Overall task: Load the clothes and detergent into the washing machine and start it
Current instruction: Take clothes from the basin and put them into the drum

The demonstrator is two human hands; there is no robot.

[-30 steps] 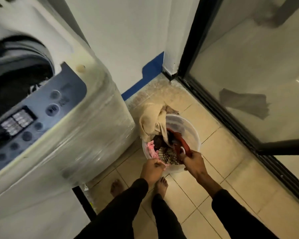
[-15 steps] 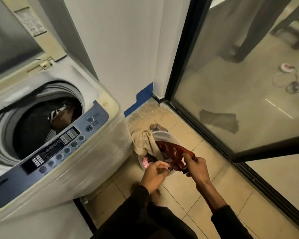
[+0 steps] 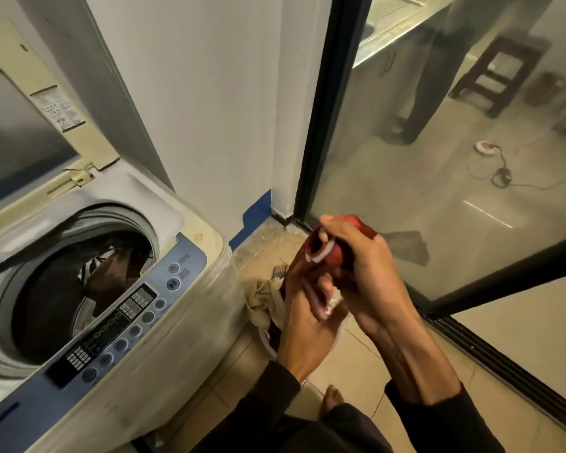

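A top-loading washing machine [image 3: 118,322] fills the left of the scene, its lid [image 3: 23,125] raised at the far side and its round drum [image 3: 79,276] open, with a few dark garments already lying inside. Along its near edge runs a blue control panel [image 3: 111,331] with about a dozen round buttons. To the right stands a white wall, then a black-framed glass door [image 3: 438,191] running from far to near

Low on the tiled floor, just right of the machine, sits one laundry basket [image 3: 268,338], mostly hidden behind the hands, with a beige cloth [image 3: 262,299] draped over its far-left rim

Above the basket, two hands hold one red garment [image 3: 330,253] with white trim. The right hand [image 3: 360,266] is curled around the bunched fabric from above; the left hand [image 3: 304,315] has its fingers closed on the lower part of the same piece. Both sleeves are dark. One bare foot [image 3: 332,398] shows near the bottom edge

The step in hand appears to be loading clothes: one garment is lifted and not yet in the drum. The next move likely calls for carrying it left and over the panel, then letting go above the opening. More clothes seem to remain in the basket; no detergent can be seen, and the machine looks not yet started
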